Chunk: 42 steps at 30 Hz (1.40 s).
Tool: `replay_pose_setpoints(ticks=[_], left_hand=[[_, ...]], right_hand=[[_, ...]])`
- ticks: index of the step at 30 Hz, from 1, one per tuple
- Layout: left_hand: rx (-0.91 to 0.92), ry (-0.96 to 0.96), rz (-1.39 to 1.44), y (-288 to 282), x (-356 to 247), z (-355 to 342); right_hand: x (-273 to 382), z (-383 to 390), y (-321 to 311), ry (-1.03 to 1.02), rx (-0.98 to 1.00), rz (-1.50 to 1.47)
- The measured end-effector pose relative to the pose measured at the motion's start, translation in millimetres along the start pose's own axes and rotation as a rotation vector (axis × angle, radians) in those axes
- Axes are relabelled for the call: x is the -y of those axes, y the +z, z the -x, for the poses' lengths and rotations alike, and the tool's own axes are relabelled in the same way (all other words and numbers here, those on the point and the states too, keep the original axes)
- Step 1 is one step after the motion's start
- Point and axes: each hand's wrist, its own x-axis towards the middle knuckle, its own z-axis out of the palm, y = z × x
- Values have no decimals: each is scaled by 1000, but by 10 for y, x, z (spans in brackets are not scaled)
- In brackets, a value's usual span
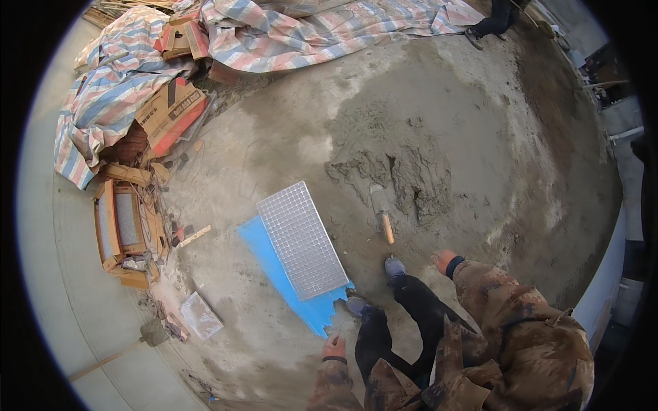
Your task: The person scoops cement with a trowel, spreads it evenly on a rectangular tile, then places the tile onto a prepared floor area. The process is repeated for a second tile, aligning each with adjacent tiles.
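My left hand hangs low beside the torn edge of a blue sheet, its fingers loosely bent, a little apart, with nothing visible in them. On that sheet lies a pale tile with a small square grid. To the right, my right hand is held out past my shoe, fingers slightly curled and apart, holding nothing I can see. Nearest to it is a trowel with a wooden handle. The trowel's blade rests at the edge of a wet grey mortar heap.
A striped tarp covers a pile at the back. Torn cardboard boxes and an opened carton line the left side. A wrapped slab and a long-handled tool lie lower left. Another person's leg shows at the far right.
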Motion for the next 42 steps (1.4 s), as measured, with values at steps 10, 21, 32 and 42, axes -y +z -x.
replay_pose_setpoints(ticks=[10, 21, 32, 42], left_hand=[[-70, -83, -221, 618, 415, -2427], [-220, 226, -636, 825, 364, -4038], [-229, 155, -654, 833, -293, -4683], [-233, 100, -729, 902, -175, -4725]], right_hand=[[-328, -1876, 1875, 197, -41, -17], [-539, -2996, 2739, 297, -185, -422], [-395, -2737, 2515, 475, -278, -879], [-479, -3910, 1849, 364, -286, -845]])
